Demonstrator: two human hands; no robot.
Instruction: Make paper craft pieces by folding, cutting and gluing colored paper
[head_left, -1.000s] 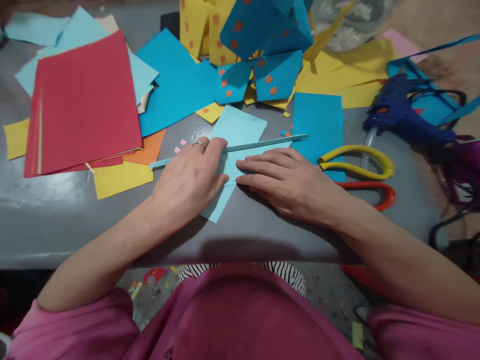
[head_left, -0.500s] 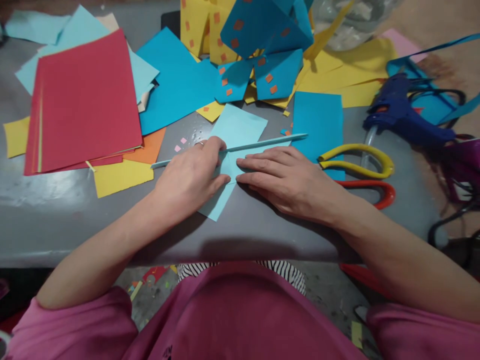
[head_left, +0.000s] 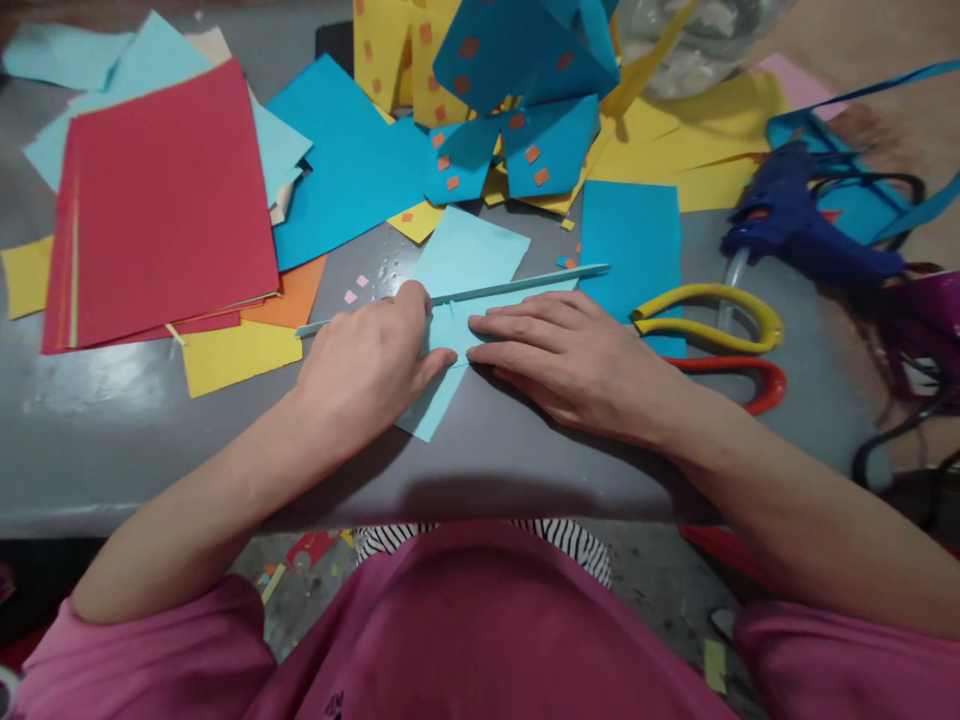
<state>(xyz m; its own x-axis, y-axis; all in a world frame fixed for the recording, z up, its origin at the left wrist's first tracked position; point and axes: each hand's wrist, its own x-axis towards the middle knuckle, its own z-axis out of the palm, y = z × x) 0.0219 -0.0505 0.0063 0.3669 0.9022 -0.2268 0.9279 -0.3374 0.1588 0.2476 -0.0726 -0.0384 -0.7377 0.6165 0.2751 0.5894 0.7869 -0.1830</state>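
Observation:
A light blue paper strip (head_left: 517, 293) with a raised, folded long edge lies across another light blue sheet (head_left: 480, 245) on the table. On the strip's left part rests my left hand (head_left: 367, 350), its fingers bent together over the raised edge and its thumb lower on the paper. What sits under those fingers is hidden. My right hand (head_left: 559, 355) lies flat with fingers stretched out, covering the strip's right part, fingertips close to my left thumb. Right of it are scissors with one yellow handle (head_left: 765, 315) and one red handle; their blades are hidden.
A stack of red paper (head_left: 165, 210) lies at left on light blue sheets. Blue and yellow paper shapes with orange squares (head_left: 540, 150) stand at the back. A blue glue gun (head_left: 817, 215) with cables is at right. Paper scraps lie on the table (head_left: 187, 470) and floor.
My left fingers have drawn in slightly along the raised edge, curling more. My right hand stays flat in place. The whole view has shifted a little.

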